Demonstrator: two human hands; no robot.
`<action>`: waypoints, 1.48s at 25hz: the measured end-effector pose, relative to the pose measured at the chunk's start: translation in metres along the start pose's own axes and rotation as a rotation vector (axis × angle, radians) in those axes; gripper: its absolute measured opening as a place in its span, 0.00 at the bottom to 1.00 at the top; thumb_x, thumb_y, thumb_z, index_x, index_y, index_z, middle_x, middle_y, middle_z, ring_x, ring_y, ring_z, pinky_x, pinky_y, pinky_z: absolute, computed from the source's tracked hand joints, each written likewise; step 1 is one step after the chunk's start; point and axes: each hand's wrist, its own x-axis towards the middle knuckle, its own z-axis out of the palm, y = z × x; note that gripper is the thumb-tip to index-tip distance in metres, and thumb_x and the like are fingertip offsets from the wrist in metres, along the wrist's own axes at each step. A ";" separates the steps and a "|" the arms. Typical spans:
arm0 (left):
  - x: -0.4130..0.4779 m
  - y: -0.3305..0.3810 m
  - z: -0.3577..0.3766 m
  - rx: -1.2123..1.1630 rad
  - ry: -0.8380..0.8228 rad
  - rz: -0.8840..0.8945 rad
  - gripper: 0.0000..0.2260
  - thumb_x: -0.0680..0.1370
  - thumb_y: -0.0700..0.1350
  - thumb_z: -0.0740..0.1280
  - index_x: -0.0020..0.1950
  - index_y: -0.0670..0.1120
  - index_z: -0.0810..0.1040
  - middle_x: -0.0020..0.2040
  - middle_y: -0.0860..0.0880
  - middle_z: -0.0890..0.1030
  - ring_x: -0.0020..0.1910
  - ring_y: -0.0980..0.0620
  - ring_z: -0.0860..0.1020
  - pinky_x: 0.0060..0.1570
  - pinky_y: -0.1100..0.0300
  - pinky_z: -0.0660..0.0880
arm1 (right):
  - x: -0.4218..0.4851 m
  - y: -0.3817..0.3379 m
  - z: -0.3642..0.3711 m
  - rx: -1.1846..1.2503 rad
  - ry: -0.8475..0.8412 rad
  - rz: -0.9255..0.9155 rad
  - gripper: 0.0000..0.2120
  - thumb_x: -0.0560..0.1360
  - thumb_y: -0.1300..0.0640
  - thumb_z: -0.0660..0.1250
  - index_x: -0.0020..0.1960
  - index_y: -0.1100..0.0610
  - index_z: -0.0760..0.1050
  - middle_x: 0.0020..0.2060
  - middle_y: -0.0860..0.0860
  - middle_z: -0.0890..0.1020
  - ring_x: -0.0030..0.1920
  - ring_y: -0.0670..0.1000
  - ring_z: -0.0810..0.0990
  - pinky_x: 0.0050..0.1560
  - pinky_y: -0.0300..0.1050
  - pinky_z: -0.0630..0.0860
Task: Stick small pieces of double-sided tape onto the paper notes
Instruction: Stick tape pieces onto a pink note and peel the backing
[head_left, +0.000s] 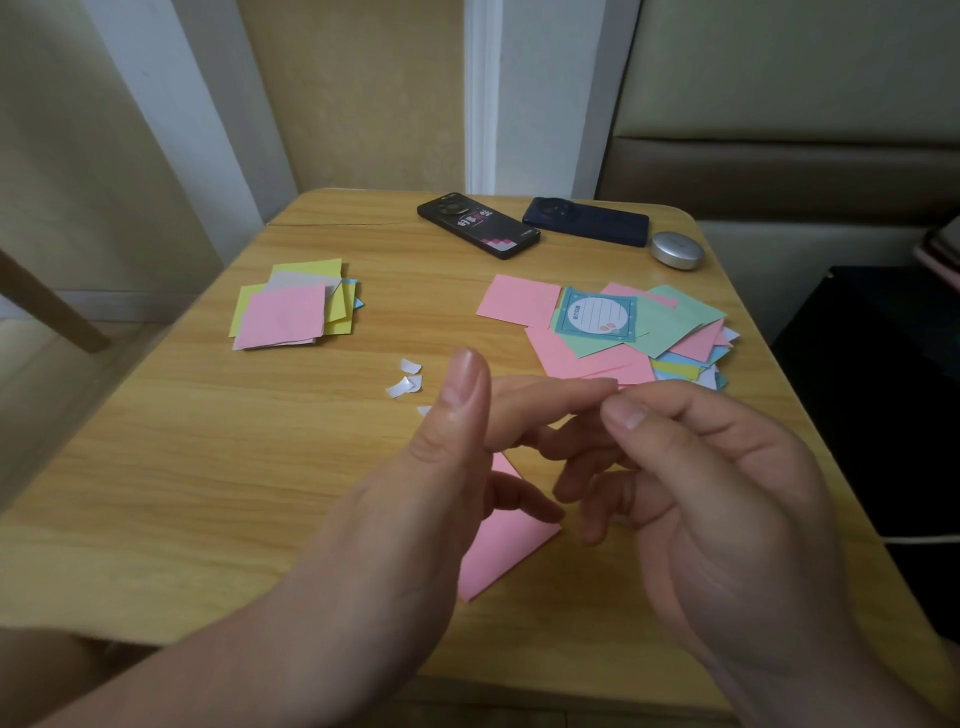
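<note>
Centre of frame: the left hand (415, 499) and the right hand (691, 483) are held together above the worktop (208, 467), fingertips meeting over a pink note (498, 551).
Left fingers: the thumb is raised and the forefinger is stretched toward the right hand; whether anything is held cannot be told.
Right fingers: thumb and forefinger are pinched close at the left forefinger's tip; a tape piece or its liner may be between them, but none is seen, so it cannot be told.
Note in hand: one pink square lies flat under the hands, mostly hidden; no tape can be made out on it.
Left pile (293, 306): a small stack of yellow, grey, pink and blue squares at centre left, judged to be finished notes, though no tape shows.
Right pile (623, 332): a larger, looser heap of pink, green, blue and yellow squares with one printed memo sheet on top, judged to be still waiting.
Progress: judged under halfway, more paper being on the right than on the left.
Scraps (408, 379): small white curled bits, glossy, likely peeled liner, lie just beyond the left thumb.
Materials: thin matte paper, square-cut; pale wood-grain laminate with rounded corners.
Upper frame: two dark phones (478, 226) and a silver oval case (677, 251), well apart from the work.
</note>
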 end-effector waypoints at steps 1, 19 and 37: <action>0.000 0.000 0.000 0.002 -0.004 -0.003 0.35 0.69 0.68 0.50 0.59 0.49 0.84 0.54 0.49 0.80 0.52 0.50 0.75 0.44 0.59 0.76 | 0.000 0.000 0.000 0.010 0.001 0.004 0.09 0.72 0.61 0.64 0.40 0.63 0.82 0.36 0.63 0.84 0.30 0.59 0.80 0.25 0.45 0.72; -0.002 -0.005 -0.004 -0.014 0.028 0.021 0.33 0.74 0.68 0.51 0.61 0.49 0.84 0.53 0.52 0.80 0.54 0.47 0.74 0.47 0.53 0.77 | 0.002 -0.001 0.000 0.013 -0.014 0.015 0.08 0.72 0.63 0.63 0.40 0.63 0.82 0.36 0.62 0.84 0.30 0.58 0.80 0.23 0.44 0.72; 0.000 0.006 -0.013 -0.466 0.012 -0.355 0.16 0.70 0.48 0.71 0.53 0.40 0.85 0.48 0.45 0.81 0.48 0.44 0.78 0.45 0.53 0.71 | 0.004 0.003 0.002 -0.103 -0.027 0.135 0.05 0.65 0.64 0.59 0.31 0.62 0.71 0.24 0.62 0.70 0.24 0.52 0.67 0.22 0.38 0.64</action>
